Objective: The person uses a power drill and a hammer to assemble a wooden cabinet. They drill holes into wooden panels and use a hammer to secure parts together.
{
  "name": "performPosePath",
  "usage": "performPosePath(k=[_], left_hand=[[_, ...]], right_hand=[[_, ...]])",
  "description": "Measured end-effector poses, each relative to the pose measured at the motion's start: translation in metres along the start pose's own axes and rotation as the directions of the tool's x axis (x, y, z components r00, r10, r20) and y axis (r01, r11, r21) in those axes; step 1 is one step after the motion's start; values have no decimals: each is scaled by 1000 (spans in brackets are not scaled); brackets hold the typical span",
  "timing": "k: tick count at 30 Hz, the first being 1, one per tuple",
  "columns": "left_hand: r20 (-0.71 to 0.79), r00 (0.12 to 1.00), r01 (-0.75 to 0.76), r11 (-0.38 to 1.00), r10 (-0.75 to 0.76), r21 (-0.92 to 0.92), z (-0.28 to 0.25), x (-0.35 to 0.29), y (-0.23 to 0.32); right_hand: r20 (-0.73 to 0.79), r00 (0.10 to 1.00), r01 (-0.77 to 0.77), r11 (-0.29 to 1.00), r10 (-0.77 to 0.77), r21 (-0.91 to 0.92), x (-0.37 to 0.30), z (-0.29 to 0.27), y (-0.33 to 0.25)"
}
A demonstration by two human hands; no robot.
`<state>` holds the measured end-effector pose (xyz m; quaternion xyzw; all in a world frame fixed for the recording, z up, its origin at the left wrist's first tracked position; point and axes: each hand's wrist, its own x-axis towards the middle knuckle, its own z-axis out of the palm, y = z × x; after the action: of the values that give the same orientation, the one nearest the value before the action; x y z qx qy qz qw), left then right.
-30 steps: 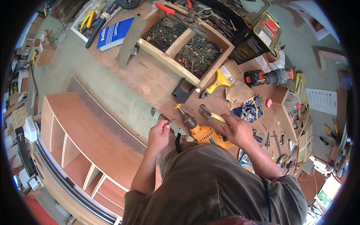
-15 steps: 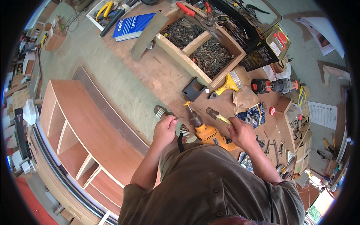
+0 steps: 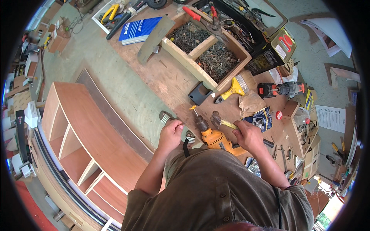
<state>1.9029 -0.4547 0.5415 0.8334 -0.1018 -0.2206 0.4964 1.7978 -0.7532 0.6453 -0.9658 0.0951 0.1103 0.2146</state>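
Note:
My right hand [image 3: 248,134] is wrapped round the yellow handle of a hammer [image 3: 216,119], its metal head held out to the left above the bench. My left hand [image 3: 170,133] is closed in a pinch, with a thin dark nail [image 3: 184,123] jutting from the fingertips. Between the two hands lies a yellow-orange power drill [image 3: 216,138] with a bit in its chuck. Just beyond it sit a black plastic bracket-like piece [image 3: 199,93] and a yellow-handled paintbrush [image 3: 233,90].
A divided wooden box [image 3: 186,61] full of nails and screws stands farther back, with red-handled pincers [image 3: 210,23] across it. A cordless drill [image 3: 281,89] lies at the right. To my left is a wooden cabinet [image 3: 96,127] with open compartments; a saw blade [image 3: 155,39] overhangs the bench edge.
The hammer has turned in my right hand, so its head now shows more from the side. My left hand keeps its pinch and has barely moved.

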Motion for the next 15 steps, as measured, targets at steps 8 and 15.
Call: performPosePath(k=[8, 15], left_hand=[[-214, 967, -131, 990, 141, 60, -14, 38, 15], [-180, 860, -290, 747, 478, 599, -9, 138, 30]], right_hand=[[-74, 997, 14, 1000, -14, -1, 15, 8, 27], [-65, 995, 70, 994, -75, -85, 42, 26, 66]])
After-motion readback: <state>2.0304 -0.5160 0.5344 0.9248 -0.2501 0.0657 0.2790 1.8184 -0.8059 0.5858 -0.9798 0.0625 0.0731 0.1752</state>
